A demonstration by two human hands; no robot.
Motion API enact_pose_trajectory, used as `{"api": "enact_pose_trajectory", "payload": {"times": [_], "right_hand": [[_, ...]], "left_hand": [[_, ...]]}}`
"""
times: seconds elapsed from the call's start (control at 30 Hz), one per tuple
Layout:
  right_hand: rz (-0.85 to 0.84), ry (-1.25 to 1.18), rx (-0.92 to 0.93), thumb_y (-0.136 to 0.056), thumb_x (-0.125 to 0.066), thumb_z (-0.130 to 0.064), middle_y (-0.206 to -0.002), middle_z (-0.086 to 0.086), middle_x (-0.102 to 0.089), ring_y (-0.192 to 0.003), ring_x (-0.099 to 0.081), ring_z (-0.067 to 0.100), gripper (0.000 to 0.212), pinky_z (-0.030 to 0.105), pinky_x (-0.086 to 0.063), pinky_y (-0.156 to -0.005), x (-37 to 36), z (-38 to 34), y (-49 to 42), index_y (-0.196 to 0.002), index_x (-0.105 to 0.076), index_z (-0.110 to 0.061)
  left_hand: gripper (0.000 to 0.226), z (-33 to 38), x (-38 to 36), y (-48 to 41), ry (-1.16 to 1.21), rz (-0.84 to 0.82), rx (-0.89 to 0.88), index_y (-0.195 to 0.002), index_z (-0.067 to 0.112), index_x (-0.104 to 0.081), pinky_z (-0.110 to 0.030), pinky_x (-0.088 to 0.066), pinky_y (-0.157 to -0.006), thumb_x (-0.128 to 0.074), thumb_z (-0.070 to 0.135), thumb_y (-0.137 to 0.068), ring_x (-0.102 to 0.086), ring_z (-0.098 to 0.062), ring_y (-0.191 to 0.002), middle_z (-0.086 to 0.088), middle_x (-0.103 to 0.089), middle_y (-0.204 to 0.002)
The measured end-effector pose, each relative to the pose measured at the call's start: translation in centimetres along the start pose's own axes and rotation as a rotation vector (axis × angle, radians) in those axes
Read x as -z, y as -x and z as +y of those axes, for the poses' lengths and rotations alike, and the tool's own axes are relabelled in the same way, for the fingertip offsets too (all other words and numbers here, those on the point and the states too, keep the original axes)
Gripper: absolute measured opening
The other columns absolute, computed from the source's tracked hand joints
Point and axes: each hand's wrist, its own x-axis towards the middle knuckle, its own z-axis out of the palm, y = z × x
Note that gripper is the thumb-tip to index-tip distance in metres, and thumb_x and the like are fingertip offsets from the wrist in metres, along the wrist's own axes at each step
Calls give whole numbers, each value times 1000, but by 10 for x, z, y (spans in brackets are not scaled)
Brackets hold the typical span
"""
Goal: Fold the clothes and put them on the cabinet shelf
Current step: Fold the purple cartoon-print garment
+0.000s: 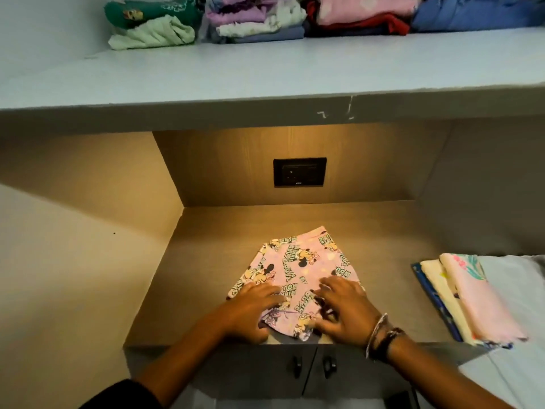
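Observation:
A pink garment printed with cartoon mice (298, 267) lies spread on the wooden counter (206, 278) under the warm light. My left hand (252, 309) presses flat on its near left part, fingers spread, thumb at the folded hem. My right hand (343, 309) lies flat on its near right part, fingers apart, bangles on the wrist. Above, the pale cabinet shelf (265, 72) carries folded clothes: a green and mint pile (153, 25), a lilac and white pile (259, 20), a pink and red pile (362, 16) and a blue pile (477, 16).
A stack of folded clothes in pink, cream and blue (466, 299) rests at the counter's right on a white surface (513, 290). A black socket plate (299, 172) sits in the back wall. Two cabinet door knobs (312, 366) are below the counter's front edge.

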Motion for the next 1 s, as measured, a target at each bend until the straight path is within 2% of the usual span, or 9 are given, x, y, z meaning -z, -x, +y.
{"api": "enact_pose_trajectory", "payload": {"times": [0.07,0.13,0.23,0.33,0.47,0.63,0.77,0.87,1.0], "right_hand": [[-22,109,172,-73,-41,-84,-149,3,-42,-138,-37,25,85,54,-28,-112,-16,-16,11,-137,-44,-29],[11,231,270,-73,-43,-75,-142,3,-51,-131,-47,25,77,55,-41,-105,-28,-35,16,-133,-49,-27],[179,248,345,-77,-64,-46,-110,-4,-70,-106,-63,19,35,43,-55,-89,-36,-52,14,-105,-68,-26],[280,153,355,-79,-71,-31,-86,-6,-70,-81,-65,15,9,31,-56,-78,-39,-55,16,-84,-69,-24],[358,-386,78,-95,-55,-28,-83,0,-67,-72,-60,14,14,25,-46,-62,-33,-52,28,-88,-62,-19],[541,-896,-307,-94,-60,-11,-60,-2,-50,-53,-44,4,31,21,-36,-51,-18,-29,33,-67,-48,-22],[550,-1011,-533,-94,-59,-15,-64,5,-49,-59,-44,17,28,31,-36,-54,-15,-6,28,-69,-47,-12],[550,-999,-699,-93,-59,-21,-66,11,-55,-62,-51,24,28,33,-42,-56,-24,10,25,-72,-52,-4],[550,-861,-879,-92,-59,-28,-68,11,-62,-66,-61,32,28,41,-52,-61,-39,25,32,-72,-55,-8]], "left_hand": [[88,-17,-5,5,-32,-21,63,-152,37,-17,-47,0,-120,-62,41,-78,-5,-16,-150,5,-8,-165],[89,-30,-3,9,-84,1,102,-153,33,-17,-46,-5,-120,-64,36,-78,-9,-18,-150,3,-11,-164],[74,-42,-5,11,-181,95,116,-149,29,-31,-43,-20,-119,-66,33,-84,-25,-21,-146,1,-29,-159],[53,-42,-7,11,-287,148,89,-138,28,-47,-40,-29,-114,-64,37,-88,-38,-20,-135,1,-45,-146],[30,-37,-2,24,-282,191,-22,-117,23,-62,-37,-31,-108,-57,35,-89,-50,-16,-117,0,-61,-124],[10,-17,44,43,513,256,81,-81,30,-65,-20,-49,-64,-64,22,-87,-60,-3,-68,11,-66,-77],[6,-5,82,10,833,295,113,-90,11,-67,-22,-56,-62,-71,10,-86,-71,-11,-75,-2,-74,-83],[11,7,87,-31,979,364,125,-93,10,-64,-16,-54,-56,-71,6,-85,-70,-7,-68,-2,-71,-81],[41,20,66,-85,920,406,197,-124,10,-54,-21,-46,-60,-71,13,-87,-57,-17,-74,-5,-63,-90]]}}
